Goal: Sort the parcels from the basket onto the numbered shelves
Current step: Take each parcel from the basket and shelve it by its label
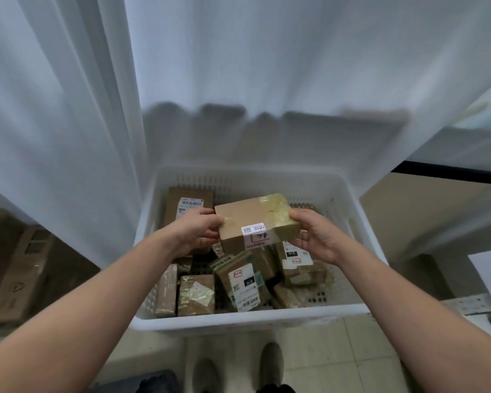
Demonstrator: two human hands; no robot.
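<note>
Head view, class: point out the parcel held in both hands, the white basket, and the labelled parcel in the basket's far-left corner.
held parcel (250, 217): head view, on its brown top face.
white basket (247, 319): head view, on its near rim.
far-left parcel (189, 207): head view, on its white barcode label.

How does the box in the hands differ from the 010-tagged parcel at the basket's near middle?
The held box is lifted above the basket, gripped at its ends by the left hand and right hand; the 010 parcel lies tilted among others inside. The held box's top is mostly bare cardboard; a white label covers much of the 010 parcel's. Both are brown cardboard.
</note>
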